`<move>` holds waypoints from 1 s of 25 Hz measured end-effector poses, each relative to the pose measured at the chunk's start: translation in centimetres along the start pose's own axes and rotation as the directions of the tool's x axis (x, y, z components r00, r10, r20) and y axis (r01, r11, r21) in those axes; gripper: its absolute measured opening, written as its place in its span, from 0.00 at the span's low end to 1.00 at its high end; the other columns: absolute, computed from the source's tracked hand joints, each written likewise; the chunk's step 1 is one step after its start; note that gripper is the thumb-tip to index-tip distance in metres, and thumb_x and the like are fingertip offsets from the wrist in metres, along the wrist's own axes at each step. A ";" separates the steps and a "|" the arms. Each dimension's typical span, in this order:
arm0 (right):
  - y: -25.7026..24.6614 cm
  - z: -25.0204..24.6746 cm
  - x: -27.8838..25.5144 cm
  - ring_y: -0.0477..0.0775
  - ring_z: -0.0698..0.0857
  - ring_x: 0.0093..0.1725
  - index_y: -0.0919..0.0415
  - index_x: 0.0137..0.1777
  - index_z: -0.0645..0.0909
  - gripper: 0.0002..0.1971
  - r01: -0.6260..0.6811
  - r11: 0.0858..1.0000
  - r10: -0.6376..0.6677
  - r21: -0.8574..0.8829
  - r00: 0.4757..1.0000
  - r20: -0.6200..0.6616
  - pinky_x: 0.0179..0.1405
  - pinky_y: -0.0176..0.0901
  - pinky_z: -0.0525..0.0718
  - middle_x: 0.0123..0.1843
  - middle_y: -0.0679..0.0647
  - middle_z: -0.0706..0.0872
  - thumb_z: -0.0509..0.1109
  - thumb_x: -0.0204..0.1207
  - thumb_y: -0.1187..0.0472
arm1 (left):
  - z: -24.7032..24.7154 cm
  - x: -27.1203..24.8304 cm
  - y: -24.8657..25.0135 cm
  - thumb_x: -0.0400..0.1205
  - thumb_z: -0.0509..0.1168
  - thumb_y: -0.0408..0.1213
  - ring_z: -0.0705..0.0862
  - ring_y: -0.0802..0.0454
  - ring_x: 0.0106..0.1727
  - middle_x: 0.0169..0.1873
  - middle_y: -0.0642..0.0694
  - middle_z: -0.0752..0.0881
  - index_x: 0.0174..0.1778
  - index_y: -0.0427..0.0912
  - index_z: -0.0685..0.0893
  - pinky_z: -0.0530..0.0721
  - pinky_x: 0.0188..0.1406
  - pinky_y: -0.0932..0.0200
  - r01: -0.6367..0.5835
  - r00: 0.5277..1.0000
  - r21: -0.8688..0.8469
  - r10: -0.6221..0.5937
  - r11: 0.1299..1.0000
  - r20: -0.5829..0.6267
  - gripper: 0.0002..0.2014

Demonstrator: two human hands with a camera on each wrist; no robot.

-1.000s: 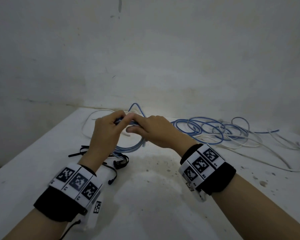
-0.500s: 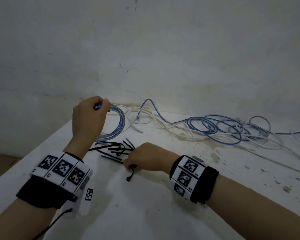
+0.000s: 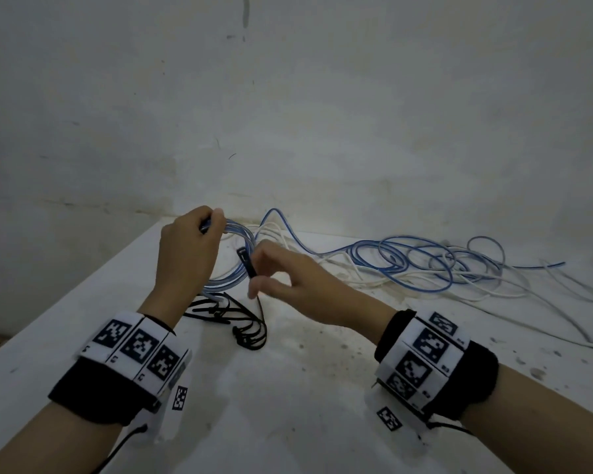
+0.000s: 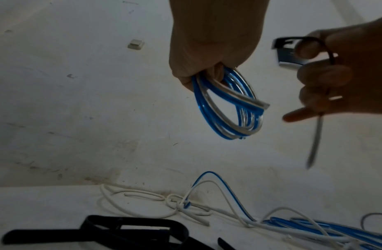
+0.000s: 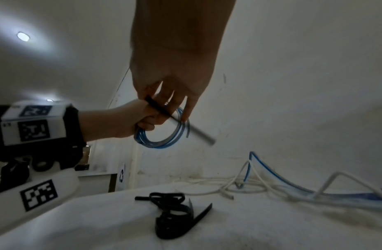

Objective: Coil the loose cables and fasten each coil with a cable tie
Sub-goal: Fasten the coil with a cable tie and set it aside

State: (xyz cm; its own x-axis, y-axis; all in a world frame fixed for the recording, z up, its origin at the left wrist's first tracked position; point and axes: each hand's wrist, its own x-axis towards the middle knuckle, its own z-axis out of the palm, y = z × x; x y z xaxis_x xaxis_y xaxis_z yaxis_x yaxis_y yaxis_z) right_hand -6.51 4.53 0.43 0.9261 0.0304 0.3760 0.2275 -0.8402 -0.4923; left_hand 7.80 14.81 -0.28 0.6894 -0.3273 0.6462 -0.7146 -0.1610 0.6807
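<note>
My left hand [image 3: 189, 254] grips the top of a blue and clear cable coil [image 3: 235, 258] and holds it above the white table [image 3: 288, 388]; the same coil [image 4: 228, 108] hangs from the fist in the left wrist view. My right hand [image 3: 288, 278] pinches a black cable tie [image 3: 247, 263] just right of the coil, its head end up. In the right wrist view the tie [image 5: 177, 120] crosses in front of the coil [image 5: 162, 133]. Loose blue and white cables [image 3: 418, 265] sprawl over the table's far right.
A heap of spare black cable ties [image 3: 233, 319] lies on the table below my hands, also seen as black ties [image 5: 170, 214] in the right wrist view. A plaster wall [image 3: 288, 114] closes the far side. The table's left edge [image 3: 65, 302] runs diagonally.
My right hand went down to the tie heap, took one black tie and has risen with it to beside the coil. The left hand kept the coil raised.
</note>
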 end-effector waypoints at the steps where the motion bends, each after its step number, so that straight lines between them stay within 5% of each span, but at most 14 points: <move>1: -0.2 -0.6 -0.2 0.43 0.82 0.38 0.57 0.49 0.78 0.03 0.033 0.992 -0.042 -0.118 0.996 -0.074 0.41 0.42 0.81 0.36 0.46 0.83 0.65 0.81 0.58 | 0.3 0.0 0.4 0.84 0.57 0.39 0.68 0.47 0.28 0.24 0.38 0.74 0.34 0.31 0.76 0.65 0.25 0.65 -0.011 1.000 -0.018 0.011 1.000 0.008 0.16; 2: -0.2 -1.1 -0.4 0.44 0.81 0.33 0.55 0.49 0.82 0.04 0.090 0.944 -0.134 -0.318 0.984 -0.118 0.33 0.43 0.79 0.33 0.45 0.83 0.67 0.79 0.58 | 0.7 -0.1 1.0 0.83 0.57 0.38 0.69 0.49 0.27 0.25 0.37 0.76 0.35 0.33 0.77 0.66 0.25 0.65 -0.027 0.999 -0.037 0.027 0.999 0.021 0.15; 4: 0.1 -1.5 -0.5 0.51 0.80 0.28 0.55 0.47 0.86 0.06 0.191 0.705 -0.286 -0.683 0.958 -0.028 0.27 0.40 0.68 0.31 0.50 0.82 0.71 0.72 0.64 | 1.7 -0.6 2.3 0.82 0.58 0.37 0.68 0.52 0.25 0.23 0.41 0.76 0.34 0.37 0.77 0.66 0.24 0.66 -0.074 0.995 -0.069 0.078 0.995 0.055 0.12; 6: 0.8 -1.3 -1.0 0.56 0.80 0.29 0.60 0.49 0.86 0.17 0.182 0.540 -0.280 -0.822 0.959 0.029 0.29 0.42 0.68 0.36 0.56 0.82 0.74 0.61 0.75 | 2.9 -1.3 3.7 0.82 0.59 0.35 0.69 0.51 0.24 0.21 0.43 0.75 0.33 0.38 0.77 0.67 0.24 0.66 -0.129 0.986 -0.076 0.136 0.989 0.093 0.11; 8: 0.8 -1.6 -1.9 0.55 0.78 0.28 0.64 0.46 0.86 0.18 0.087 0.508 -0.232 -0.857 0.972 -0.039 0.27 0.41 0.69 0.39 0.59 0.82 0.77 0.56 0.77 | 4.0 -1.8 4.8 0.82 0.58 0.33 0.72 0.52 0.23 0.20 0.44 0.76 0.38 0.41 0.76 0.68 0.23 0.64 -0.168 0.976 -0.101 0.180 0.981 0.126 0.07; 11: 0.5 -2.9 -3.7 0.54 0.71 0.22 0.65 0.45 0.80 0.12 -0.042 0.544 -0.245 -0.838 0.947 -0.207 0.23 0.41 0.66 0.32 0.58 0.79 0.73 0.63 0.77 | 5.1 -2.6 6.0 0.81 0.54 0.26 0.69 0.56 0.20 0.18 0.47 0.70 0.51 0.44 0.68 0.67 0.19 0.63 -0.128 0.971 -0.243 0.172 0.962 0.166 0.08; 15: 0.0 -4.5 -5.0 0.52 0.59 0.22 0.59 0.47 0.66 0.10 -0.226 0.507 -0.270 -0.832 0.875 -0.402 0.24 0.40 0.58 0.29 0.51 0.62 0.59 0.72 0.73 | 6.6 -3.5 6.9 0.81 0.54 0.26 0.68 0.57 0.21 0.18 0.40 0.71 0.54 0.44 0.65 0.65 0.21 0.64 -0.078 0.974 -0.286 0.134 0.955 0.181 0.11; 17: 0.0 -4.8 -5.4 0.51 0.57 0.23 0.59 0.45 0.67 0.10 -0.254 0.517 -0.262 -0.817 0.862 -0.434 0.25 0.40 0.57 0.29 0.51 0.61 0.60 0.71 0.73 | 7.3 -3.5 7.4 0.83 0.54 0.30 0.71 0.56 0.23 0.22 0.43 0.80 0.51 0.44 0.71 0.68 0.23 0.65 -0.037 0.958 -0.287 0.115 0.957 0.262 0.05; 20: 1.2 -4.8 -6.0 0.52 0.60 0.25 0.62 0.49 0.73 0.11 -0.199 0.536 -0.245 -0.820 0.893 -0.377 0.25 0.40 0.60 0.28 0.54 0.72 0.62 0.71 0.76 | 8.5 -3.6 7.8 0.85 0.53 0.34 0.70 0.63 0.20 0.18 0.56 0.77 0.38 0.42 0.75 0.67 0.23 0.69 0.022 0.890 -0.345 0.139 0.938 0.434 0.11; 22: 1.0 -5.1 -6.2 0.54 0.67 0.28 0.66 0.55 0.74 0.17 -0.178 0.609 -0.038 -0.773 0.967 -0.252 0.27 0.45 0.64 0.36 0.58 0.78 0.64 0.67 0.80 | 9.3 -3.6 7.4 0.85 0.53 0.35 0.71 0.62 0.24 0.23 0.55 0.76 0.39 0.39 0.76 0.67 0.28 0.64 -0.027 0.877 -0.312 0.173 0.950 0.449 0.11; 25: 0.1 -6.7 -6.6 0.56 0.79 0.40 0.63 0.55 0.78 0.10 -0.315 0.807 0.225 -0.500 0.946 -0.233 0.38 0.47 0.75 0.45 0.59 0.81 0.65 0.76 0.73 | 10.1 -3.4 6.9 0.87 0.51 0.36 0.75 0.60 0.30 0.31 0.53 0.79 0.45 0.41 0.77 0.70 0.31 0.66 -0.042 0.903 -0.207 0.125 0.978 0.410 0.10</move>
State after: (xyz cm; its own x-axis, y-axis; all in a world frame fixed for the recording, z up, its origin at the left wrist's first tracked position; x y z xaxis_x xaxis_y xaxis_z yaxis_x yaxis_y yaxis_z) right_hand -14.64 0.60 3.10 0.8571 -0.2864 0.4282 -0.2586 -0.9581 -0.1232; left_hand -0.69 5.45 -1.27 0.4842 -0.6979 0.5276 -0.7029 0.0488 0.7096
